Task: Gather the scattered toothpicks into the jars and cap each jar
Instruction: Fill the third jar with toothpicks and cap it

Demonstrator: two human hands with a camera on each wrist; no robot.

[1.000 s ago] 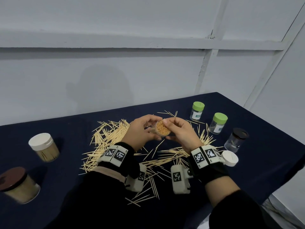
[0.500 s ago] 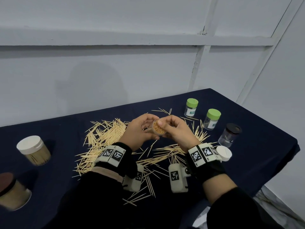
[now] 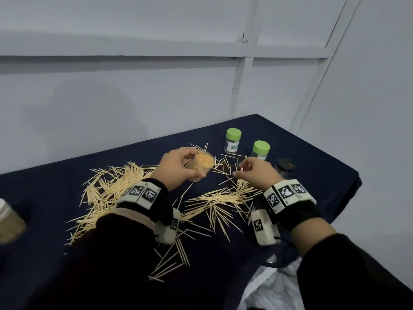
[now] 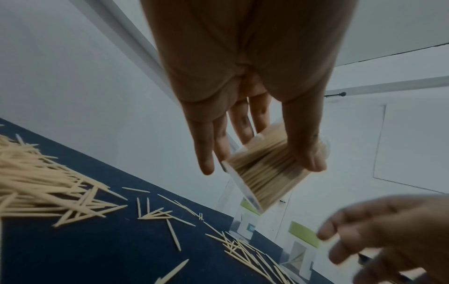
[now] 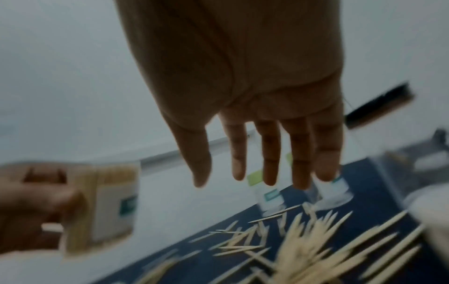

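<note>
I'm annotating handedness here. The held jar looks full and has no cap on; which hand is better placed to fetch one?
Probably the right hand: it is free, fingers relaxed, over the toothpicks. The left hand grips the full open jar.

Pale grey-white panelled wall (image 3: pixel 134 97) fills the back, a horizontal ledge (image 3: pixel 111 58) running across it; vertical battens (image 3: pixel 240 86) divide the panels; below, a table in dark navy cloth (image 3: pixel 312 166); light soft and dim.
</note>
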